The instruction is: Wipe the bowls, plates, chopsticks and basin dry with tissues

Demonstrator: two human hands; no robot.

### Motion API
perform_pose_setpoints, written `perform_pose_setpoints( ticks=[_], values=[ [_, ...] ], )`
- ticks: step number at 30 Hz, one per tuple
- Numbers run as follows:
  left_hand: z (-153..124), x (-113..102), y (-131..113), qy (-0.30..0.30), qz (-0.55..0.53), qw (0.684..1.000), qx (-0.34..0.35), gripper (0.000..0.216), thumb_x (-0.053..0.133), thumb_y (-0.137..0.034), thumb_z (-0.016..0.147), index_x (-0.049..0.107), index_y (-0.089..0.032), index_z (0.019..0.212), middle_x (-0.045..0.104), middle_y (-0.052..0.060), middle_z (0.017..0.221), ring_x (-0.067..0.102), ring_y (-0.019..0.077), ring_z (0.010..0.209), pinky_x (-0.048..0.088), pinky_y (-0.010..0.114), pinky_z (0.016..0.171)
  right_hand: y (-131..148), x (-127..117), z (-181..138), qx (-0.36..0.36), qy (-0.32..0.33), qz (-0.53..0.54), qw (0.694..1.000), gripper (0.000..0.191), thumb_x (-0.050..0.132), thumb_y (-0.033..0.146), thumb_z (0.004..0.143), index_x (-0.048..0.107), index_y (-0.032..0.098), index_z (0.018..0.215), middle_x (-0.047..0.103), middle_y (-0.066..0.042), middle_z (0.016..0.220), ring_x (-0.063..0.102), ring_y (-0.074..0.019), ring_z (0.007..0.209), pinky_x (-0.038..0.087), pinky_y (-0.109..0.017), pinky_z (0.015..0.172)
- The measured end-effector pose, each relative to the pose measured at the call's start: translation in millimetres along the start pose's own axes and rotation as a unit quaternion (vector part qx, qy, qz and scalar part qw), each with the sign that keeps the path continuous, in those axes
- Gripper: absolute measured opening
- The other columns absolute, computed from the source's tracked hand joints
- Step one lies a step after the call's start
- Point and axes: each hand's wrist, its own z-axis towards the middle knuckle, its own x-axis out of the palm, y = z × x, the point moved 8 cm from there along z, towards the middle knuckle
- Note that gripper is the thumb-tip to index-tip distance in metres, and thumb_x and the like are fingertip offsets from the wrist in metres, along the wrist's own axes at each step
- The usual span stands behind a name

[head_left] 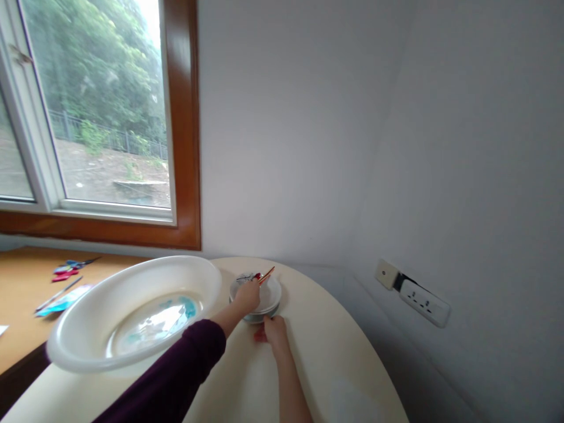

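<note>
Right hand [274,331]: flat on the round table [335,364], fingers loosely open, touching the near rim of the plate stack [258,301].
Left hand [247,295]: over the stack, closed on what seems to be chopsticks [267,275]; the grip is small and blurred.
Plates: about three, stacked, just right of one white basin [132,311].
Far left: scissors [73,267] and a pen [57,294] on the wooden sill.

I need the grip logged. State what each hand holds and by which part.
The left hand grips chopsticks at their lower ends, over the stacked bowls. The right hand rests against the stack's near rim; a firm hold cannot be told.
</note>
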Motion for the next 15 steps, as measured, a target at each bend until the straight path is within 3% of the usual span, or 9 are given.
perform_pose_setpoints(
  ticks=[6, 15],
  values=[
    [1.3, 1.1, -4.5, 0.027, 0.030, 0.999, 0.019, 0.033, 0.052, -0.032, 0.084, 0.052, -0.015, 0.113, 0.056, 0.009, 0.112, 0.057, 0.0195, 0.094, 0.049, 0.040, 0.079, -1.7, 1.2, 1.7, -0.004, 0.003, -0.002, 1.000, 0.018, 0.042, 0.017, 0.079, 0.060, 0.011, 0.078, 0.058, -0.004, 0.047, 0.062, -0.0217, 0.044, 0.053, -0.032, 0.049],
    [0.3, -6.9, -6.3, 0.015, 0.045, 0.999, 0.027, 0.034, 0.051, -0.031, 0.085, 0.051, -0.015, 0.115, 0.056, 0.008, 0.111, 0.057, 0.0193, 0.093, 0.049, 0.040, 0.078, -6.0, 3.0, 7.8, -0.004, 0.010, 0.008, 1.000, 0.016, 0.043, 0.017, 0.078, 0.059, 0.013, 0.080, 0.059, -0.003, 0.047, 0.061, -0.0203, 0.042, 0.052, -0.031, 0.048]
  ],
)
